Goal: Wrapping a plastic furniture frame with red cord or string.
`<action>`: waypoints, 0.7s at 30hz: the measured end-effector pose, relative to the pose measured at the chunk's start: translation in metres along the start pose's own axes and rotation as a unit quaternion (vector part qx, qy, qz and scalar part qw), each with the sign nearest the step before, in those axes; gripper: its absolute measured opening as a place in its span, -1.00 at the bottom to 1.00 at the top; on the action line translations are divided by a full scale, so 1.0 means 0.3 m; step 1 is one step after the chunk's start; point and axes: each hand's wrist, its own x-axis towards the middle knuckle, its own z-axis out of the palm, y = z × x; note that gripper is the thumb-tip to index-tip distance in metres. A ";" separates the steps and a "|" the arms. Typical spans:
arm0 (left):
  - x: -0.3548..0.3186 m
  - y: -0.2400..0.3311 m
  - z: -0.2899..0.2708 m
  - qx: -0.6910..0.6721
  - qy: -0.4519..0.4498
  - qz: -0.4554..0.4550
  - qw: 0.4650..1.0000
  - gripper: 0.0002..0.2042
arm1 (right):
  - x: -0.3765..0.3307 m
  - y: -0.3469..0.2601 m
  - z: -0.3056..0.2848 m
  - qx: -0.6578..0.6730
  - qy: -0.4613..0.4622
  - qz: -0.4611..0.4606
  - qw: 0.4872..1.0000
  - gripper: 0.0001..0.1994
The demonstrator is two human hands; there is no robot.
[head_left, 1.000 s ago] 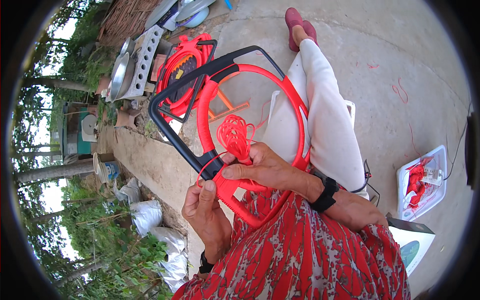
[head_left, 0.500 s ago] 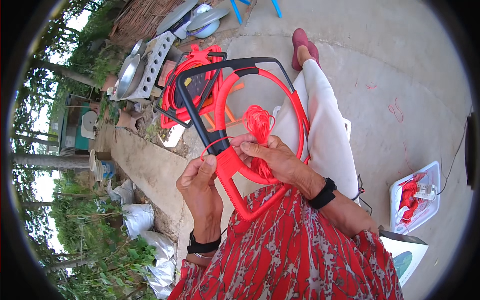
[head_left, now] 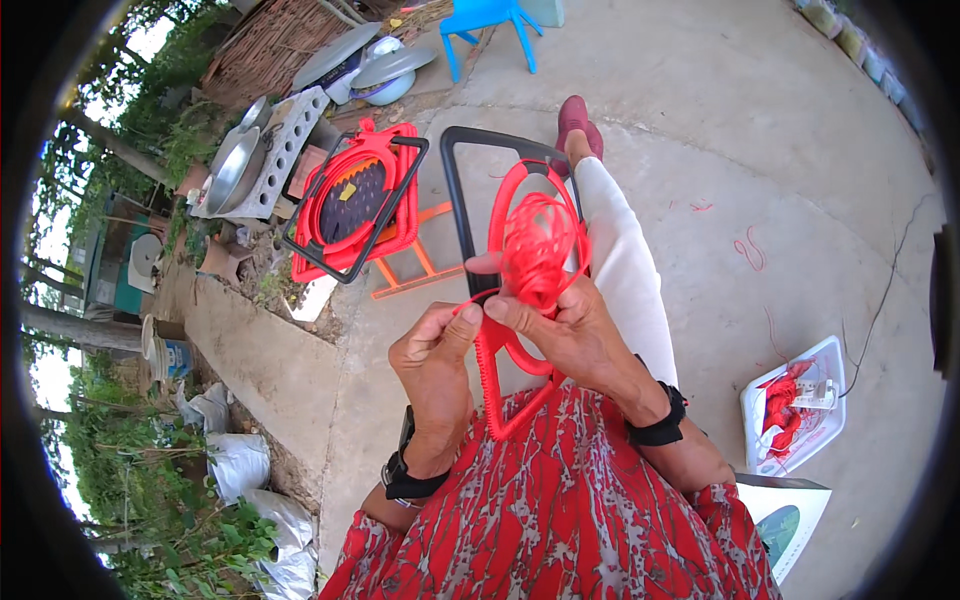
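I hold a black rectangular frame wrapped with a red hoop upright over my lap. My right hand grips a bundle of red cord against the hoop, thumb pressed on the frame. Just to its left, my left hand pinches a strand of the red cord next to the hoop's lower edge. The hoop's bottom rests against my red patterned dress.
A finished red-and-black woven frame leans on an orange stand ahead. Metal pans sit on grey blocks at left, a blue chair stands beyond. A white tray with red cord lies on the concrete at right.
The frame has turned edge-on and more upright. My right hand has shifted with the cord bundle toward the hoop's lower part, and my left hand has come up beside it.
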 end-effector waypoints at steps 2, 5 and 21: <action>-0.007 -0.034 0.039 0.001 -0.013 0.040 0.999 -0.94 | 0.020 0.009 -0.030 -0.111 -0.018 -0.096 0.989 -0.77; 0.000 -0.094 0.049 0.004 -0.043 0.080 0.996 -0.90 | 0.009 -0.036 -0.083 -0.217 -0.080 -0.124 0.965 -0.73; 0.013 -0.129 0.078 0.060 -0.093 0.037 0.993 -0.91 | -0.031 -0.008 -0.184 -0.204 -0.087 0.000 0.975 -0.73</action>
